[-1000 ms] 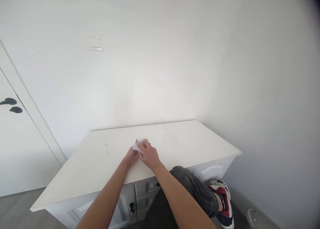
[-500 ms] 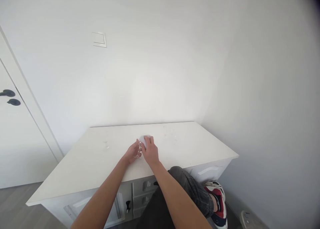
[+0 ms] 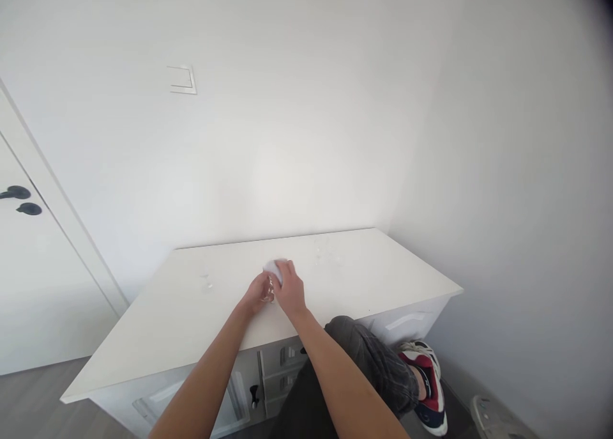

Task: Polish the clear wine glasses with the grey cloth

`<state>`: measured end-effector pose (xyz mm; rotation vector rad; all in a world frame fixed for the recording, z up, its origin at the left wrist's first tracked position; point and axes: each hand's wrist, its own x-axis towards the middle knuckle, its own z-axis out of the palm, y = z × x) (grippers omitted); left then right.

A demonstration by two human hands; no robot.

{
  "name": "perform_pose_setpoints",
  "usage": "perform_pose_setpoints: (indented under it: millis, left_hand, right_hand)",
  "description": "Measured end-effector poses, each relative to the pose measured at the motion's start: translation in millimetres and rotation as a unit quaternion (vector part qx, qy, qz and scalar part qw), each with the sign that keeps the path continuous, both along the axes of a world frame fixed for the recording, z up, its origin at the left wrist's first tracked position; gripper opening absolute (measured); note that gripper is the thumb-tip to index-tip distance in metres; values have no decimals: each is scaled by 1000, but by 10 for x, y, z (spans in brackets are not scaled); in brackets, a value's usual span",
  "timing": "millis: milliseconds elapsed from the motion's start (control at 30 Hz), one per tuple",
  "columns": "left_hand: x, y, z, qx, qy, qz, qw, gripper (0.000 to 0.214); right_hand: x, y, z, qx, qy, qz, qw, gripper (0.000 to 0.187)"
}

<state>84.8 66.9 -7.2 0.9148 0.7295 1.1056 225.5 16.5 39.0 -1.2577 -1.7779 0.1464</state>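
My left hand (image 3: 257, 293) is closed round a small clear, glass-like object (image 3: 271, 292), mostly hidden by the fingers. My right hand (image 3: 290, 290) grips a white cloth (image 3: 272, 268) that bunches out beyond its fingertips. The cloth lies against the upper part of the clear object. Both hands meet just above the white cabinet top (image 3: 230, 337), near its middle. To the right, beyond my right hand, are several faint, clear, shiny bits (image 3: 328, 254), too small to name. Left of my left hand lies another small clear piece (image 3: 207, 284).
A white wall with a switch plate (image 3: 182, 80) rises behind the cabinet. A white door with a black handle (image 3: 16, 192) stands at the left. My knee (image 3: 349, 337) and a red, white and navy shoe (image 3: 431, 388) are by the cabinet front.
The view has shifted slightly. The white cloth has turned a little over the clear object, and the left fingers are curled closer around it. Both hands keep their hold.
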Motion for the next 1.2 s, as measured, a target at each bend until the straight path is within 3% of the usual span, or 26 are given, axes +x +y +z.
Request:
perform_pose_setpoints:
  millis: [67,200,333,500,633,767,900,1067,1200]
  left_hand:
    - [-1,5,-7,-4,2,-25,1000,40]
    - [-21,20,-39,8,-7,-7,1000,26]
    - [-34,8,-30,23,-15,2,1000,33]
    - [-22,7,4,21,-31,25,999,37]
    - [-30,29,-25,22,-19,-1,1000,40]
    - [-34,15,-35,26,-14,1,1000,30]
    - [-30,-15,1,12,-20,-23,999,35]
    - [-43,2,5,6,-35,-11,999,34]
    - [-42,15,-9,30,-24,-7,999,35]
  right_hand:
    - [10,8,10,-3,52,-22,998,32]
    - [30,-8,31,6,-5,66,998,30]
    - [28,-16,40,-19,73,9,997,32]
    - [15,-26,46,-19,33,113,993,29]
    - [15,-26,74,-21,115,42,992,30]
    - [26,-10,77,-13,72,104,992,29]
    - [52,8,77,3,125,44,991,33]
    - [74,-21,80,6,-24,110,994,39]
    - [60,-16,72,0,71,53,996,37]
